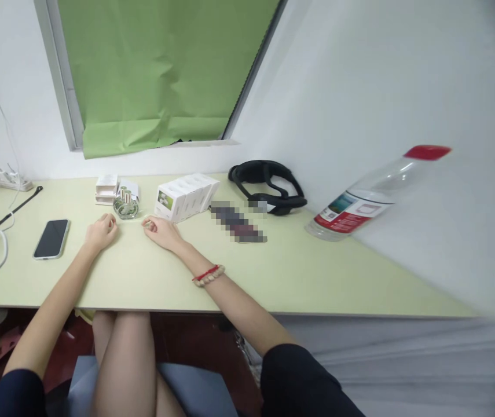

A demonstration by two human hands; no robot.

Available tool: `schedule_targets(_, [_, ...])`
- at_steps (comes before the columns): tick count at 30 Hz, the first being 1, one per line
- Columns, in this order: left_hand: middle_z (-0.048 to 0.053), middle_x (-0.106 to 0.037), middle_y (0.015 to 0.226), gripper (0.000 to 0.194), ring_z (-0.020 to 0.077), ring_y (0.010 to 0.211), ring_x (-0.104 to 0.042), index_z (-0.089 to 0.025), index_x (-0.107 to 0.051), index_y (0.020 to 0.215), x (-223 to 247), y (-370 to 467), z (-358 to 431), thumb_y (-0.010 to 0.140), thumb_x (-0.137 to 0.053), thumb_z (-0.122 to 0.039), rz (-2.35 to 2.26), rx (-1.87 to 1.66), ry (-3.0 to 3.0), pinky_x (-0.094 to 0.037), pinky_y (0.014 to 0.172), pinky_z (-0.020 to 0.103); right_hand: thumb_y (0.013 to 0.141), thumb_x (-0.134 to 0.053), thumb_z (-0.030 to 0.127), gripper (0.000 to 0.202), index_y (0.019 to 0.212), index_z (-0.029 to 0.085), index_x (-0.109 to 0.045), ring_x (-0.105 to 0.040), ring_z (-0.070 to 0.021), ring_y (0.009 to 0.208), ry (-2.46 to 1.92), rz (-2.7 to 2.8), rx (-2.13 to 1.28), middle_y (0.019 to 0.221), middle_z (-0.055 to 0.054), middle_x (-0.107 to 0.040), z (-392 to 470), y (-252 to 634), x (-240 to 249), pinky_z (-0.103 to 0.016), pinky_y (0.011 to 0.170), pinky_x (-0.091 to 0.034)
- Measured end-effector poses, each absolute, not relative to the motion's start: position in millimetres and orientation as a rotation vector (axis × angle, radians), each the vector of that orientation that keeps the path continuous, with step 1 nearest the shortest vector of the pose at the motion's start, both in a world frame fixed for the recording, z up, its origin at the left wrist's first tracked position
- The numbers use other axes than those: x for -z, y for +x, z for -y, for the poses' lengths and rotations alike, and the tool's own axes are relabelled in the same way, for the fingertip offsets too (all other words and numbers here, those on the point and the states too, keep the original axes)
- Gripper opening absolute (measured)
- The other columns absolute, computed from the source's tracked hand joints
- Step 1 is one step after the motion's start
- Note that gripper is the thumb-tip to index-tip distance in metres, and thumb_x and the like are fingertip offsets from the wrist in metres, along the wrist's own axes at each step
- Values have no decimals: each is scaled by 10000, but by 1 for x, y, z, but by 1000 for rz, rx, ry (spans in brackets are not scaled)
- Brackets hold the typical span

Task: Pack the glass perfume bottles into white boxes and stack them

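Left hand (102,231) rests on pale counter (268,272), fingers loosely curled; nothing visible in it. Phone (51,238) lies farther left. Right hand (162,231) half-curled, just in front of row of white boxes (186,197); cannot tell if fingertips pinch anything. Small glass bottles (125,205) stand between and beyond both hands, beside open white box (107,190). Headset (273,191) and clear red-capped bottle (351,208) sit to the right.

Blk headset (288,202) sits nr red-capped btl (351,208), phone (51,239) at L.
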State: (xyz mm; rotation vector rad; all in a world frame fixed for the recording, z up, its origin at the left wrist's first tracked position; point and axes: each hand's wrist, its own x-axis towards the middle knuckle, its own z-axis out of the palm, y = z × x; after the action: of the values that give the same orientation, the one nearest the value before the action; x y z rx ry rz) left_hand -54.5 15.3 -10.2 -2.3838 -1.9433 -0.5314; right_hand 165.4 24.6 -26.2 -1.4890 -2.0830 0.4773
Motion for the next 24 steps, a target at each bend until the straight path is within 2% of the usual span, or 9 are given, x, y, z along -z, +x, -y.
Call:
schedule_targets(4, [48, -638, 1100, 240, 204, 970, -623, -206, -556, 1100, 9, -52, -16, 931, -407, -290, 2015, 497, -2369, -432, 734, 312, 827, -576, 209, 347, 1172, 201, -605, -610, -144, 867, -1447, 1976, -501, 1082, -12, -675, -26, 158, 28, -274, 796, -444])
schedule_targets(7, [71, -626, 1154, 345, 226, 1049, -614, -199, -496, 1252, 9, -51, -15, 934, -427, -313, 2050, 476, -2335, -455, 804, 340, 831, -572, 207, 470, 1300, 204, -534, -626, -175, 904, -1505, 1947, -480, 1171, -43, -655, -28, 154, 30, -323, 859, -463])
schedule_targets(9, [85, -604, 1201, 372, 237, 1079, -609, -190, -486, 1280, 9, -50, -15, 945, -417, -334, 2065, 442, -2305, -465, 831, 353, 846, -551, 205, 529, 1369, 193, -480, -634, -214, 963, -1549, 1954, -450, 1219, -72, -638, -32, 150, 32, -360, 898, -467])
schedule_targets(12, [104, -569, 1256, 395, 244, 1119, -593, -172, -497, 1289, 10, -49, -16, 947, -418, -352, 2066, 381, -2259, -469, 874, 359, 862, -547, 254, 640, 1467, 154, -366, -598, -296, 1125, -1568, 1988, -391, 1353, -132, -559, -38, 143, 31, -423, 973, -453])
schedule_targets(15, [132, -547, 1277, 450, 264, 1173, -561, -137, -493, 1325, 11, -48, -19, 951, -406, -373, 2046, 337, -2214, -421, 988, 382, 844, -586, 302, 779, 1528, 148, -246, -522, -323, 1253, -1470, 2006, -384, 1468, -137, -444, -47, 133, 29, -442, 1030, -435])
schedule_targets(17, [149, -530, 1306, 510, 275, 1210, -537, -119, -442, 1389, 12, -48, -22, 947, -404, -371, 2042, 332, -2219, -401, 1021, 395, 828, -611, 313, 847, 1545, 142, -195, -492, -322, 1291, -1408, 2006, -400, 1507, -137, -389, -53, 127, 27, -439, 1051, -430])
schedule_targets(21, [195, -488, 1367, 701, 298, 1210, -546, -68, -218, 1518, 17, -47, -34, 923, -418, -380, 2078, 391, -2201, -422, 1013, 415, 809, -645, 339, 896, 1548, 138, -180, -469, -328, 1319, -1310, 2028, -407, 1545, -148, -321, -67, 116, 27, -447, 1058, -438])
schedule_targets(24, [204, -467, 1403, 724, 300, 1213, -556, -90, -184, 1534, 19, -46, -47, 915, -425, -378, 2079, 456, -2201, -442, 1002, 408, 824, -636, 342, 852, 1540, 163, -209, -518, -328, 1270, -1244, 2045, -408, 1546, -143, -319, -74, 112, 29, -476, 1031, -460])
